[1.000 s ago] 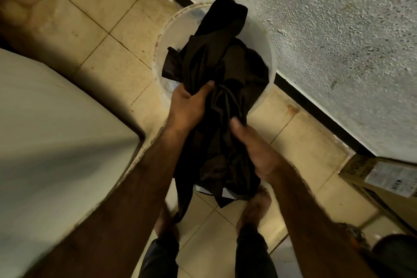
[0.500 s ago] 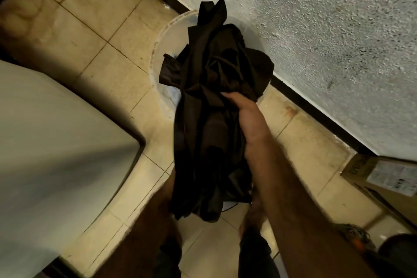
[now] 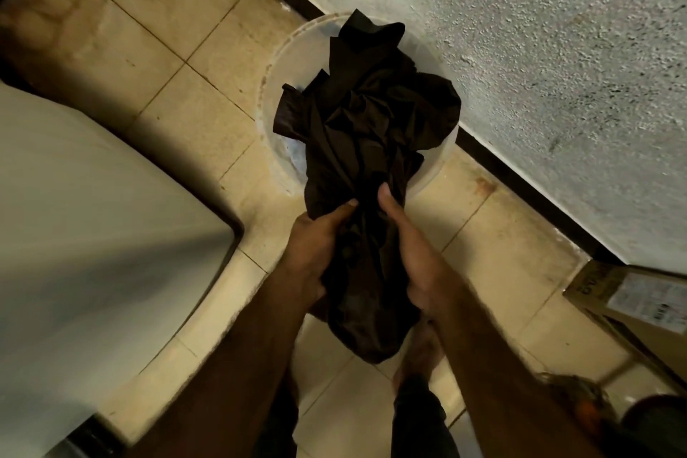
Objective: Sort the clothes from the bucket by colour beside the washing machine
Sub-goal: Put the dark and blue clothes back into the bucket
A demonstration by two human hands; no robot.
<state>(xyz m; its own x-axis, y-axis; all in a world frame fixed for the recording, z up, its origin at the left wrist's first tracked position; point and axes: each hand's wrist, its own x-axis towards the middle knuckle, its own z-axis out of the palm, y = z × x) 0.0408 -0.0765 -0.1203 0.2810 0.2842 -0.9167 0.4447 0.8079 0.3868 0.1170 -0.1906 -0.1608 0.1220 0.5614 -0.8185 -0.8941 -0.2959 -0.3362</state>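
Observation:
A crumpled dark brown garment (image 3: 366, 130) hangs in the air above a translucent white bucket (image 3: 277, 59) that stands on the floor against the wall. My left hand (image 3: 316, 245) grips the garment's lower part from the left, thumb on top. From the right, my right hand (image 3: 412, 249) grips the same bunch of cloth. The garment covers most of the bucket's inside; a bit of bluish cloth (image 3: 293, 154) shows at the bucket's near left.
The white washing machine (image 3: 85, 234) fills the left side. A rough plastered wall (image 3: 539, 67) with a dark skirting runs along the right. A cardboard box (image 3: 632, 301) sits at the right on the tiled floor (image 3: 148, 67). My bare feet stand below the garment.
My left hand, hidden under the cloth half a second ago, has come back up and grips the garment beside my right hand. The bundle has sunk a little lower and closer to me.

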